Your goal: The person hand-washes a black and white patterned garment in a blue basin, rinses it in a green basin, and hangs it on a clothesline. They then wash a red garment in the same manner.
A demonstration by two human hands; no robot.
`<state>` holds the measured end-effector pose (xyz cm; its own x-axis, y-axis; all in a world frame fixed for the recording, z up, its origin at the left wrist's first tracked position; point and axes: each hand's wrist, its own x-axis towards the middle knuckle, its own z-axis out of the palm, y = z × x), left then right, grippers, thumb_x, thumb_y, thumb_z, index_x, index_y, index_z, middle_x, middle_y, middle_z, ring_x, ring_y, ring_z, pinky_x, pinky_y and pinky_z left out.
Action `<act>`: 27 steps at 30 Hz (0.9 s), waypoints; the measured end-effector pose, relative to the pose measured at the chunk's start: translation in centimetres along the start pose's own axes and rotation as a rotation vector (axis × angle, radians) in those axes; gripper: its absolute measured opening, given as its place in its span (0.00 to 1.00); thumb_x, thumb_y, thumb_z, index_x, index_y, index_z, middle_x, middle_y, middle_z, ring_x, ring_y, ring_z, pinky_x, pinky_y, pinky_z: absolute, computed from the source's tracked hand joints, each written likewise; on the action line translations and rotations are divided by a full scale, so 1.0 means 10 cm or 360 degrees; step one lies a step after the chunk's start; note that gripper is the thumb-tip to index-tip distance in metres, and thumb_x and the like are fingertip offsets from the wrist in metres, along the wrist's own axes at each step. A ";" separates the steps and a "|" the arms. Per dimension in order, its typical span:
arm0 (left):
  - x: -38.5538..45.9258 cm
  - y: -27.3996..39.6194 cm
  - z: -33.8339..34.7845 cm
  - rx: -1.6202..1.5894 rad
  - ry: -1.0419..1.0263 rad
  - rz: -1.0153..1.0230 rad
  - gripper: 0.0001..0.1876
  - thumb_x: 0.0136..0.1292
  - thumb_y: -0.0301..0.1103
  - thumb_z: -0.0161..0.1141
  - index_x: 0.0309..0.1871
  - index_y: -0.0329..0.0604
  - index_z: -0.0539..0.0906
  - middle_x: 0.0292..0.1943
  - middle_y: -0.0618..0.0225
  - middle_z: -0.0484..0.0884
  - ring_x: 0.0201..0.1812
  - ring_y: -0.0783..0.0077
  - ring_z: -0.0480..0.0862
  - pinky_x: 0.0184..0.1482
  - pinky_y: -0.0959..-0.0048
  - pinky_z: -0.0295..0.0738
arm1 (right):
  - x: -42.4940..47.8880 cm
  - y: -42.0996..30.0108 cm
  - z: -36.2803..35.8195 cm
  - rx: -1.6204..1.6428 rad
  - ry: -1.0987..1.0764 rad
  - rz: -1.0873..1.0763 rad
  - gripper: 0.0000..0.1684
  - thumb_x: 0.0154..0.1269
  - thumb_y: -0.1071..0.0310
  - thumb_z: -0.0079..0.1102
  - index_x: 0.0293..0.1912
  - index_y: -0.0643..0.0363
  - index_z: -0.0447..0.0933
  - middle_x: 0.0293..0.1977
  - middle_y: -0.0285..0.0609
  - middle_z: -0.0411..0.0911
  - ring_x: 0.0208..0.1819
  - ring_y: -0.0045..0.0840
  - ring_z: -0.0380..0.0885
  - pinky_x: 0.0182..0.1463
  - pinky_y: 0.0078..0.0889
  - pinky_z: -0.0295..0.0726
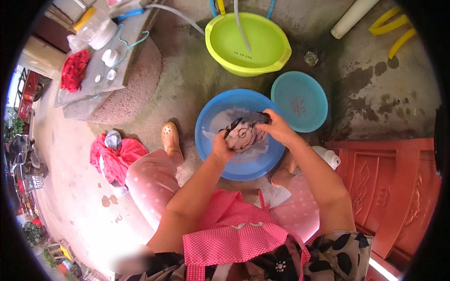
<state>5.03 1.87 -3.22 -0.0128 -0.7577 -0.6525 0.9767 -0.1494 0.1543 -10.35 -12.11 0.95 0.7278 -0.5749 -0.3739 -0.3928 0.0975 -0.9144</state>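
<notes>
A blue plastic basin [205, 154] stands on the concrete floor in front of me, with cloudy, sudsy water in it. Over that water, both hands hold a wet, bunched cloth [246, 135], pale with black parts and a dark line pattern. My left hand [222, 145] grips its lower left side, fingers closed on the fabric. At the upper right edge, my right hand [276, 128] has hold of the black part. Beyond the rim, to the right, is a smaller teal basin [307, 95] with a reddish print on its bottom.
A lime-green basin [256, 66] with a hose hanging into it stands farther back. Pink clothes [123, 158] lie on the floor at left. A stone slab [121, 75] bears a red cloth [74, 70], hanger and jar. A white jug [328, 158] and red door [383, 182] are at right.
</notes>
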 end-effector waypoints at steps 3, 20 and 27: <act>-0.39 0.17 0.55 0.0124 -0.0313 0.0188 0.23 0.63 0.44 0.42 0.54 0.39 0.75 0.52 0.58 0.78 0.54 0.55 0.76 0.61 0.56 0.66 | -0.36 -0.61 0.30 0.0929 0.0423 0.0303 0.31 0.59 0.49 0.62 0.56 0.52 0.65 0.50 0.38 0.71 0.53 0.23 0.69 0.53 0.36 0.71; -0.85 0.33 1.25 0.0745 -0.0260 -0.0066 0.47 0.53 0.78 0.35 0.69 0.54 0.53 0.69 0.61 0.57 0.66 0.48 0.61 0.60 0.33 0.53 | -0.43 -1.14 0.30 0.0905 0.1271 -0.0599 0.19 0.53 0.62 0.70 0.35 0.63 0.71 0.28 0.37 0.76 0.30 0.17 0.74 0.32 0.23 0.74; -0.71 0.39 1.38 0.0117 -0.0435 0.0249 0.18 0.59 0.46 0.57 0.44 0.43 0.79 0.42 0.62 0.82 0.43 0.61 0.82 0.51 0.57 0.74 | -0.46 -1.34 0.77 0.1470 0.1045 -0.0505 0.16 0.56 0.65 0.68 0.36 0.61 0.70 0.32 0.32 0.74 0.34 0.14 0.72 0.37 0.21 0.73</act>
<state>5.99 -2.14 12.27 0.0697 -0.9162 -0.3947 0.9533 -0.0554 0.2969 -4.10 -4.53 13.72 0.1843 -0.9613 -0.2048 0.5066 0.2714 -0.8184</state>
